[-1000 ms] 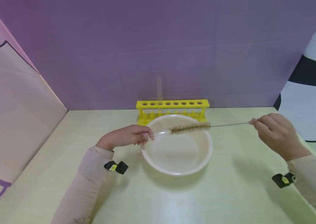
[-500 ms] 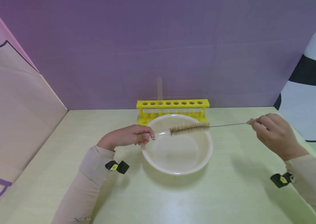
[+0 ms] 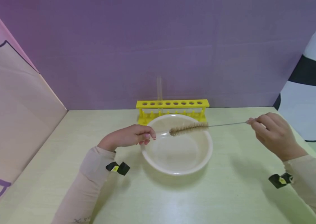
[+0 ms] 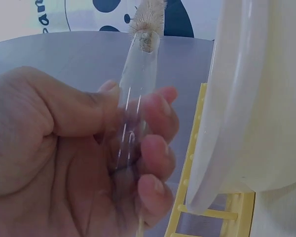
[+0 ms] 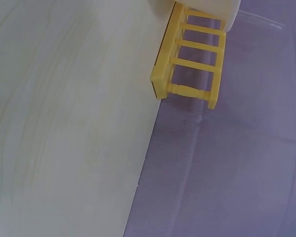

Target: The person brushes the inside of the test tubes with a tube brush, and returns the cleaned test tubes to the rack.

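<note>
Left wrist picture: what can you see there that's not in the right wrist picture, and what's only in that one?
Only the left wrist view shows the left hand holding a clear tube, with the brush at its mouth. Only the right wrist view shows a second tube. Both show parts of the bowl, yellow rack and purple backdrop.

A cream round basin (image 3: 176, 172) stands on the pale worktop (image 3: 188, 202), just in front of a yellow 8-hole rack (image 3: 172, 106), whose 3rd hole from the left holds 1 upright clear tube (image 3: 159, 88). Behind them rises a purple backdrop (image 3: 174, 46), with a pale panel (image 3: 12, 93) at the left and a black-and-white panel (image 3: 312, 102) at the right.
</note>
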The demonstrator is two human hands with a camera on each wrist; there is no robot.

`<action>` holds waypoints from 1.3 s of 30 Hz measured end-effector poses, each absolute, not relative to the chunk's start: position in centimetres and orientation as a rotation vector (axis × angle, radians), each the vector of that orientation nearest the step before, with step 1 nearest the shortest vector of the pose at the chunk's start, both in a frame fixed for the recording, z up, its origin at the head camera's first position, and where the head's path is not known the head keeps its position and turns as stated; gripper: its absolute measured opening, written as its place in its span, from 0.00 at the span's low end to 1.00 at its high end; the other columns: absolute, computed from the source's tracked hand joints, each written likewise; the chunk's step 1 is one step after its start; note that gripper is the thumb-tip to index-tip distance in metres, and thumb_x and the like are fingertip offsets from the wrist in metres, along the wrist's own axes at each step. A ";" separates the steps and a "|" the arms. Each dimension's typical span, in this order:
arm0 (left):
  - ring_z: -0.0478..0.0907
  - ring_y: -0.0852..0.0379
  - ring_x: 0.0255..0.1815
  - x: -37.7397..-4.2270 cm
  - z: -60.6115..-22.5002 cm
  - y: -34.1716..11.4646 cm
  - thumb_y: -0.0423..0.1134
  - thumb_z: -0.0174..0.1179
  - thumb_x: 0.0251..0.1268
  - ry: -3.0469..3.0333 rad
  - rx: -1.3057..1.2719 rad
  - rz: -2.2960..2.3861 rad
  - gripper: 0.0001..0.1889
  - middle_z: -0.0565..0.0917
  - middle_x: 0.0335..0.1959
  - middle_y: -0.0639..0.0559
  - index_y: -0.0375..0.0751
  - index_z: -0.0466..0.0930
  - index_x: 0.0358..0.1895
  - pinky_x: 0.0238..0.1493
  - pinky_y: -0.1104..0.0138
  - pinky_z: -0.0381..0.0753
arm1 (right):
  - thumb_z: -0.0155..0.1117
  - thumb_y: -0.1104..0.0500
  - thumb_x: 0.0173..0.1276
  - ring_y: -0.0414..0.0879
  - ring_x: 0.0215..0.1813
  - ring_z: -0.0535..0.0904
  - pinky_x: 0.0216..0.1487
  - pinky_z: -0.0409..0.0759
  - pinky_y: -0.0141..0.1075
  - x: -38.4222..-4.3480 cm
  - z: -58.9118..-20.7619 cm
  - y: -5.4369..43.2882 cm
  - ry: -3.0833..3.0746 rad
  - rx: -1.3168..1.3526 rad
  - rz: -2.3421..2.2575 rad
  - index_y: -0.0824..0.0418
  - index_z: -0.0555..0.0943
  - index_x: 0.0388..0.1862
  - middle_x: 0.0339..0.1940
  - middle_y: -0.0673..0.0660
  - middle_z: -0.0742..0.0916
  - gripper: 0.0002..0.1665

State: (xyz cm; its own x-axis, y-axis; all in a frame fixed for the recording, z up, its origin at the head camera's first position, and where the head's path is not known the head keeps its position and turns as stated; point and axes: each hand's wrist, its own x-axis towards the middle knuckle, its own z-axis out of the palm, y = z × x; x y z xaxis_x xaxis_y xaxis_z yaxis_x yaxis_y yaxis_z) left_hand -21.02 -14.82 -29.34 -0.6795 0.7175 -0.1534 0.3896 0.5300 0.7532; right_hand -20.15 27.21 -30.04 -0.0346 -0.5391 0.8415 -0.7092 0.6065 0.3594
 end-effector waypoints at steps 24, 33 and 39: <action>0.74 0.57 0.34 -20.4 -29.9 -14.6 0.31 0.52 0.69 2.601 1.036 0.935 0.11 0.81 0.36 0.48 0.40 0.77 0.52 0.37 0.65 0.75 | 0.44 0.62 0.75 0.51 0.18 0.62 0.21 0.61 0.41 -19.6 -29.3 26.1 -1.757 1.133 0.209 0.68 0.73 0.22 0.17 0.59 0.71 0.21; 0.75 0.59 0.33 -20.0 -30.0 -14.2 0.31 0.55 0.67 2.766 1.097 0.864 0.11 0.81 0.34 0.51 0.42 0.79 0.50 0.36 0.65 0.75 | 0.42 0.60 0.76 0.49 0.19 0.62 0.21 0.61 0.40 -19.3 -29.2 25.9 -1.805 1.126 0.183 0.68 0.72 0.23 0.18 0.58 0.70 0.22; 0.76 0.58 0.33 -20.0 -30.2 -13.9 0.30 0.58 0.64 2.864 1.105 0.909 0.11 0.82 0.32 0.53 0.41 0.80 0.49 0.37 0.64 0.77 | 0.40 0.59 0.77 0.47 0.20 0.60 0.21 0.59 0.37 -19.2 -28.9 25.8 -1.872 1.118 0.153 0.68 0.73 0.24 0.17 0.57 0.68 0.23</action>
State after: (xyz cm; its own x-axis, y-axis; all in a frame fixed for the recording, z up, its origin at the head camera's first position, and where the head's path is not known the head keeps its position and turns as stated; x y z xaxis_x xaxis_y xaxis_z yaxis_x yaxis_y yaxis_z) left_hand -20.04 -13.95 -30.16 -0.7600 0.6001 0.2496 0.6342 0.6007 0.4868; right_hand -19.22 25.83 -28.88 -0.1647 -0.6335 0.7560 -0.7478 0.5800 0.3231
